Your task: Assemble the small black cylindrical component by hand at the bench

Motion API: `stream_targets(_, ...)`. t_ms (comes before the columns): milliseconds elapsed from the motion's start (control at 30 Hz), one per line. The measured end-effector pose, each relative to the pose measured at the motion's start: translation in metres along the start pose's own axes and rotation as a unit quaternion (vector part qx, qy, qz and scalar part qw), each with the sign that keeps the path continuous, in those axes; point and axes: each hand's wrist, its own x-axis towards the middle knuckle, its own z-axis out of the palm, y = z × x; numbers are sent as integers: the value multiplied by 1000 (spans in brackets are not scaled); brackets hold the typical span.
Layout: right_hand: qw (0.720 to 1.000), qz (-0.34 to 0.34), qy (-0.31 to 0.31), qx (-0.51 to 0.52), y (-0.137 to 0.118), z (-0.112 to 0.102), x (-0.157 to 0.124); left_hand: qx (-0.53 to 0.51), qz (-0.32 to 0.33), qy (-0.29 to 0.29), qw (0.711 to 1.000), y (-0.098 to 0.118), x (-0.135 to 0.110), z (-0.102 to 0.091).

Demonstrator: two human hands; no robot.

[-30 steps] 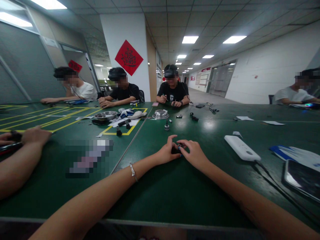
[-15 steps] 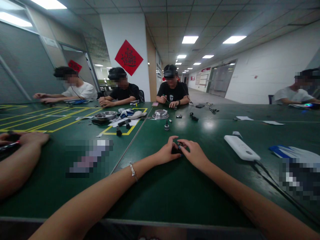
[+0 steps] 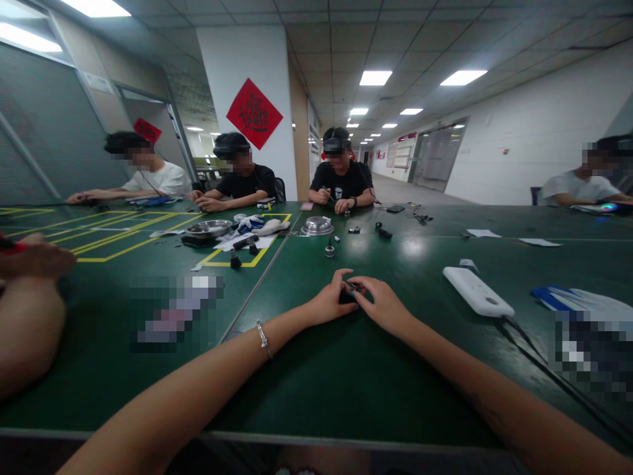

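Note:
Over the green table, my left hand (image 3: 330,301) is curled around a small dark part (image 3: 349,295), its index finger raised and bent. Much of that part is hidden by the fingers, so its kind cannot be made out. My right hand (image 3: 380,301) comes from the other side, thumb and index finger closed at the top of the same part, where a bit of metal shows. Beyond the hands a small metal fitting (image 3: 330,248) stands upright. Behind it lies an upturned metal bowl (image 3: 317,226).
A white power bank (image 3: 477,291) with a black cable lies to the right, near blue-and-white gloves (image 3: 578,302). Black knobs (image 3: 236,259) and a metal bowl (image 3: 210,228) are at left. A co-worker's arm (image 3: 30,323) reaches in from the left edge. Other people sit opposite.
My right hand has shifted slightly left, its fingertips moving at the small part. My left hand stays in place. The co-worker's arm at the left edge has drawn back leftward.

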Motion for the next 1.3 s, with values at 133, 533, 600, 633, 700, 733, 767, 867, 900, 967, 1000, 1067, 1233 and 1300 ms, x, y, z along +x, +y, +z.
stream_targets(133,1000,7,-6,4,-3,-2,0,-13,-14,-1,1000,2,0,0)
stream_targets(533,999,41,29,8,-3,-1,-1,30,-11,4,999,8,0,-2)
stream_targets(600,999,29,23,15,-4,-2,-1,35,-6,3,999,8,0,-2)
stream_targets(633,999,23,19,16,-4,-3,-1,37,-3,1,999,8,0,-2)
stream_targets(700,1000,13,12,11,-4,-3,-1,39,2,-3,999,8,0,-2)
stream_targets(733,1000,11,9,7,-4,-4,-1,40,3,-4,999,8,0,-2)
stream_targets(767,1000,9,7,3,-4,-4,-1,41,3,-6,999,8,0,-2)
stream_targets(867,1000,11,3,-17,-3,-3,-1,41,3,-9,999,9,-1,-3)
stream_targets(900,1000,13,2,-24,-3,-3,-1,41,3,-11,999,9,-1,-3)
stream_targets(967,999,19,0,-37,-4,-3,-1,42,1,-15,999,11,-1,-3)
stream_targets(1000,999,23,-1,-40,-4,-3,-1,44,0,-14,999,11,-1,-3)
stream_targets(1067,999,28,-3,-43,-5,-3,-1,46,-1,-15,999,12,-2,-3)
stream_targets(1233,997,44,10,-63,-4,-2,-1,52,3,-14,999,13,-1,-4)
stream_targets(1300,997,52,16,-62,-3,-1,-1,56,0,-14,998,12,-1,-4)
